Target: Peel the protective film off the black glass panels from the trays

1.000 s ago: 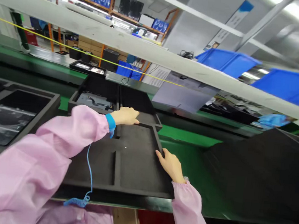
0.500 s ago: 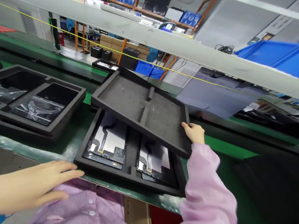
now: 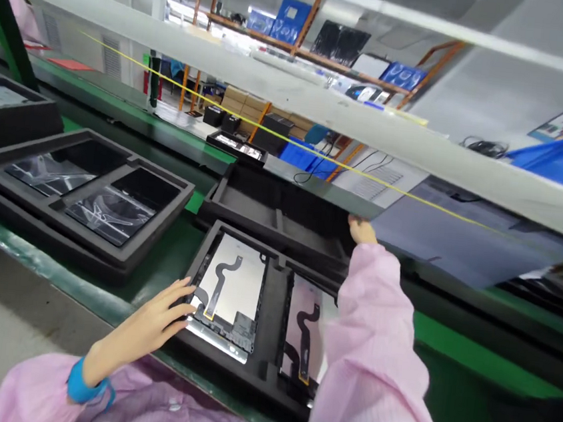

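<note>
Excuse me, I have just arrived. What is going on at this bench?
A person in pink sleeves has the left hand, fingers spread, at the left edge of a black, foam-like rectangular tray. In it lie two flat panels with pale backs and dark ribbon cables. The right hand is at the right end of a black divided tray just behind. To the left, another black tray holds two glossy dark panels.

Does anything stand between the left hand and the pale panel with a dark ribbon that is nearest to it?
Nothing visible does: in this view, the left hand overlaps the rim of the tray and reaches the edge of the pale panel. Whether it touches, I cannot tell.
</note>
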Action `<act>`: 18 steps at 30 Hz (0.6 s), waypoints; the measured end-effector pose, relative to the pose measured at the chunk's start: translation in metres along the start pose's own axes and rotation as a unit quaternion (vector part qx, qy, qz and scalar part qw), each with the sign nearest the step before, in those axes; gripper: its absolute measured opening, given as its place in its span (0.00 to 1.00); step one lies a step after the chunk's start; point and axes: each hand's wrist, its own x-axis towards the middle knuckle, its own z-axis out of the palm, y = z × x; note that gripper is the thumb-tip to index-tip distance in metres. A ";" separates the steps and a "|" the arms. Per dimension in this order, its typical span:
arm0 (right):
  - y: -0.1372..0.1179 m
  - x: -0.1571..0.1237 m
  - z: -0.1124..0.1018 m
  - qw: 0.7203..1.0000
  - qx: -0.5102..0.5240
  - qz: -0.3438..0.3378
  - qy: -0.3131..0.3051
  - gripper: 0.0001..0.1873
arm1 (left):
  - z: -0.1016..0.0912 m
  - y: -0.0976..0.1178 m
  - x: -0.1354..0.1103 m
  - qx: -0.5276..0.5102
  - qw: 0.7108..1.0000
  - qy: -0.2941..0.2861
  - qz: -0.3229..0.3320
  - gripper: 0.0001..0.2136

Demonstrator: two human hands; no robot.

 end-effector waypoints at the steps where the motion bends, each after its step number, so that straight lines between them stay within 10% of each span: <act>1: -0.009 -0.002 0.001 1.000 0.007 0.000 -0.013 0.17 | 0.002 -0.001 0.008 -0.005 1.000 -0.030 0.006 0.10; 10: -0.095 -0.174 0.048 0.935 0.087 -0.225 -0.260 0.14 | 0.018 -0.022 0.052 -0.018 0.979 -0.183 0.085 0.10; 18: -0.125 -0.243 0.090 0.936 -0.016 -0.343 -0.081 0.25 | 0.023 -0.018 0.057 -0.007 0.969 -0.112 0.220 0.11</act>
